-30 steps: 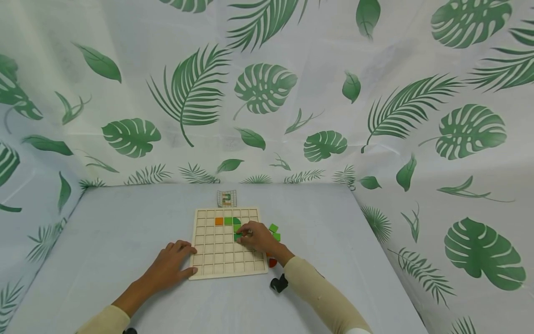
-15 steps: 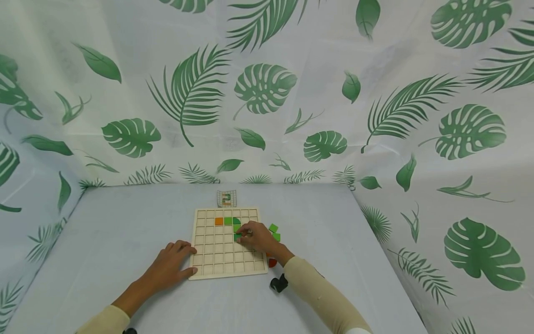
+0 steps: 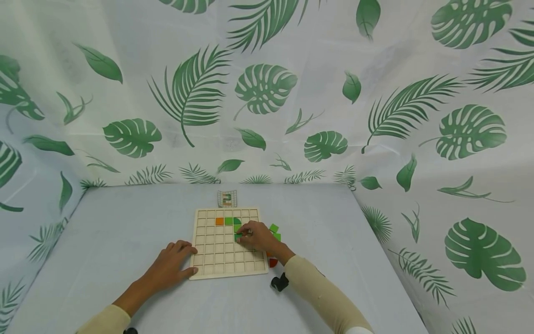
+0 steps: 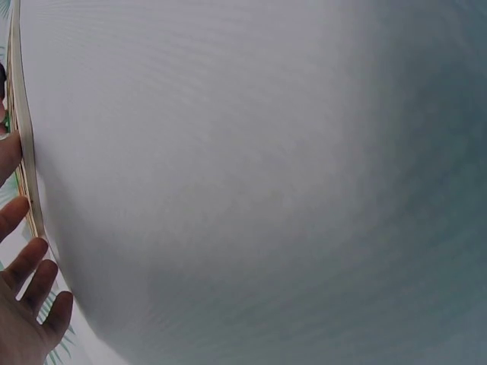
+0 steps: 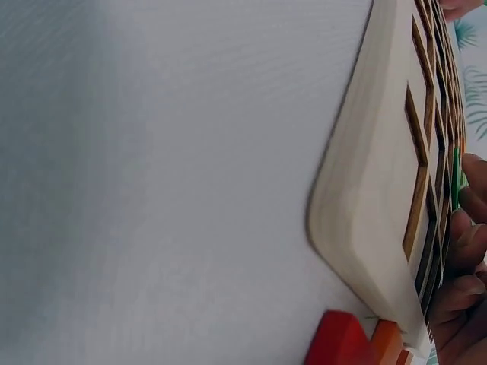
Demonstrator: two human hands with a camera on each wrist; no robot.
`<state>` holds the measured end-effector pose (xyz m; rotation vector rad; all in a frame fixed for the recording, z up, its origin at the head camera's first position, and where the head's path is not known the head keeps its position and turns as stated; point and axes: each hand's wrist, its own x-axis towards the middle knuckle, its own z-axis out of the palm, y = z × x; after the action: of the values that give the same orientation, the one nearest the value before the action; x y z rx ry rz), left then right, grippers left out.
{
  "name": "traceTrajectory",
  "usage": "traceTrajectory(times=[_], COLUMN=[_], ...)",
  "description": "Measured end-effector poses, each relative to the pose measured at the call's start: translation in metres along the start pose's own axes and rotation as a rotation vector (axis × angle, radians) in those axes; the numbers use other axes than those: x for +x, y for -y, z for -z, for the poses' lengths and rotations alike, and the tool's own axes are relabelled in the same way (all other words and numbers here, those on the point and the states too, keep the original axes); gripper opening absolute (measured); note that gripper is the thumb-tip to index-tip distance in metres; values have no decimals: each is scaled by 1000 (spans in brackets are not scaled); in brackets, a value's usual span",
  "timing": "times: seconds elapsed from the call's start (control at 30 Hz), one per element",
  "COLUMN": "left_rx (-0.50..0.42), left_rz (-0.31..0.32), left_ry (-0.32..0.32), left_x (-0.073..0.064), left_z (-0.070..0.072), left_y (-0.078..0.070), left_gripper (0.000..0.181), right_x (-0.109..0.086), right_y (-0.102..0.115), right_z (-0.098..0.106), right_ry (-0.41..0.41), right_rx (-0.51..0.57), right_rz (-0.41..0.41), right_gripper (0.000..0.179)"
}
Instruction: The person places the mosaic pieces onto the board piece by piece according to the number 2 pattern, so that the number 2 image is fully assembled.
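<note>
A pale wooden grid board [image 3: 208, 260] lies on the table. Along its left edge rests my left hand [image 3: 168, 264], fingers fairly straight and spread, thumb near the front corner. Over the right half of the grid, my right hand [image 3: 257, 237] pinches a dark green tile [image 3: 238, 237] at a cell, its fingertips partly covering it. Behind that tile sit a light green tile [image 3: 237, 228] and a dark green rounded tile [image 3: 236, 221]. To their left are another light green tile [image 3: 228, 221] and an orange tile [image 3: 219, 221]. In the right wrist view a green edge [image 5: 456, 179] shows at the fingers.
Beyond the board lies a small printed pattern card [image 3: 227, 199]. Loose green tiles [image 3: 273, 228] and a red rounded tile [image 3: 273, 263] lie beside its right edge, with an orange piece [image 5: 386, 342] near the corner. A black object [image 3: 279, 283] is by the right sleeve.
</note>
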<state>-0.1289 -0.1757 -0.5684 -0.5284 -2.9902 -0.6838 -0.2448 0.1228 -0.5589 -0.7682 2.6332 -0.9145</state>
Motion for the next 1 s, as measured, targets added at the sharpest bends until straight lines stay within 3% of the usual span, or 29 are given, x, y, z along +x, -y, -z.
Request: traceTrajectory(times=[0.37, 0.8, 1.0], left_rx=[-9, -1, -5], left_rz=[-5, -7, -12], left_ry=[-2, -11, -17], left_x=[1, -1, -1], left_z=[0, 2, 2], left_y=[0, -2, -3], left_gripper=[44, 43, 44], right_x=[-7, -26, -32], right_y=[-26, -62, -72], right_z=[13, 44, 53], right_ry=[-66, -121, -150], right_rx=[95, 31, 5], right_rz=[9, -201, -210], right_gripper=[20, 21, 19])
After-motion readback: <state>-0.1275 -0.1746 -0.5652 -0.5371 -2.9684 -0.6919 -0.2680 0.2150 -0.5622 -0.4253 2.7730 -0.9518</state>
